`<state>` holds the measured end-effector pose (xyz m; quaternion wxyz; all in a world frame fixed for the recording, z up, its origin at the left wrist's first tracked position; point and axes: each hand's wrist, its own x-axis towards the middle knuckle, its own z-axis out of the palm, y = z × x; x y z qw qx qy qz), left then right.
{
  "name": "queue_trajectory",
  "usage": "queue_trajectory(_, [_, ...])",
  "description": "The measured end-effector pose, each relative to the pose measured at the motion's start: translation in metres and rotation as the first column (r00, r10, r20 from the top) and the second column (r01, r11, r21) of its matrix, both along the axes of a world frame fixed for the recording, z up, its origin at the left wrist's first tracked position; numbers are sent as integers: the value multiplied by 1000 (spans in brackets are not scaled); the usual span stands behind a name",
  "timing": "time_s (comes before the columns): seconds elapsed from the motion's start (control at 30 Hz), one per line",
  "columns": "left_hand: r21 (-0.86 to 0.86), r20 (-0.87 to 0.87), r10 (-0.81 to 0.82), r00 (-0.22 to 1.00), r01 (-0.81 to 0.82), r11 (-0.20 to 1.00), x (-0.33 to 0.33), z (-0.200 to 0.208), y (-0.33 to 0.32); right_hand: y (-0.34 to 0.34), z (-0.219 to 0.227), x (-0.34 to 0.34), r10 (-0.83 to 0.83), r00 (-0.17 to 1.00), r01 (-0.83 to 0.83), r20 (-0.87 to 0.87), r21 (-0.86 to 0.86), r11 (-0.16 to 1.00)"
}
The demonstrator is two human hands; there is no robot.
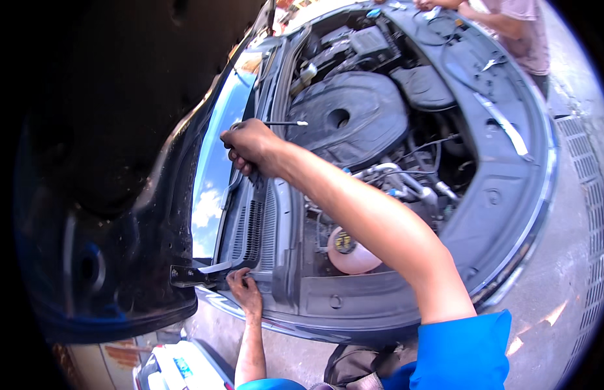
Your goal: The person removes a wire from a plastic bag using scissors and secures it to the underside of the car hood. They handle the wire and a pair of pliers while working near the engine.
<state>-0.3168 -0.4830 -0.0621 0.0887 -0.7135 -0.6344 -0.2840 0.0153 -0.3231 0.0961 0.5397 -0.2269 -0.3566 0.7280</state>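
My right arm reaches across an open engine bay. The right hand (255, 148) is closed around a thin black rod with a pale tip (285, 123), which points right over the edge of the black engine cover (370, 114). That hand is above the cowl at the windshield's base, and its grip end of the rod is hidden. My left hand (245, 294) rests open, fingers slightly bent, on the near corner of the cowl panel (253, 276), close to the hood hinge (191, 275).
The raised hood (107, 253) fills the left side, beside the windshield (214, 188). Under my right forearm sits a pinkish coolant tank (351, 259) with a black cap. Another person (513, 32) stands at the far right by the car's front. A white car (181, 367) is at the lower left.
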Motion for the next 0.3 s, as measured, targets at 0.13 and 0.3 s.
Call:
queue_trajectory(0.13, [55, 85, 34, 996, -39, 998, -6, -1, -11, -94, -5, 31, -156, 923, 166, -352, -3, 986])
queue_trajectory(0.3, [-14, 274, -197, 941, 209, 978, 63, 41, -40, -176, -16, 58, -347, 839, 357, -418, -57, 932])
